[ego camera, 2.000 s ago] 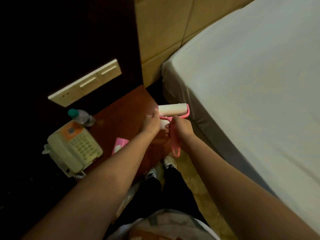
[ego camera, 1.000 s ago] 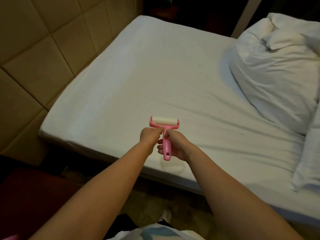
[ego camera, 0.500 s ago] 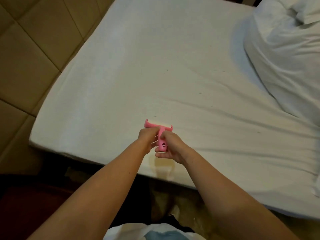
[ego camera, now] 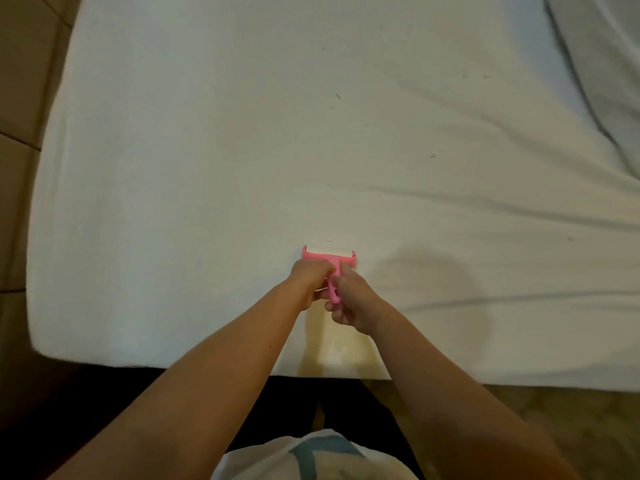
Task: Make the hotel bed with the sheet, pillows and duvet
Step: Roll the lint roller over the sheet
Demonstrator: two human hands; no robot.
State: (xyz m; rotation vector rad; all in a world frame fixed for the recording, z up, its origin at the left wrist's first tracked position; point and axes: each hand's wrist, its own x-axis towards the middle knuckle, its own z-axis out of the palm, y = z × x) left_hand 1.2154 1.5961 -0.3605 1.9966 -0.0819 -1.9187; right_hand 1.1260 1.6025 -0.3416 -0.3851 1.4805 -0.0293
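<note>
A white fitted sheet [ego camera: 242, 150] covers the mattress and fills most of the head view, with small dark specks scattered on it. A pink lint roller [ego camera: 329, 256] with a white roll lies against the sheet near the bed's front edge. My left hand [ego camera: 310, 280] and my right hand [ego camera: 349, 299] both grip its pink handle, side by side. A rumpled white duvet [ego camera: 602, 64] is bunched at the upper right corner of the bed.
A tan padded headboard wall [ego camera: 20, 98] runs along the left. Below the mattress edge lie dark floor on the left and tan flooring [ego camera: 554, 417] on the right. My legs stand close to the bed.
I turned from the bedside table to the bed carrying the lint roller. The view closed in on the sheet, and the roller came down from the air onto the sheet.
</note>
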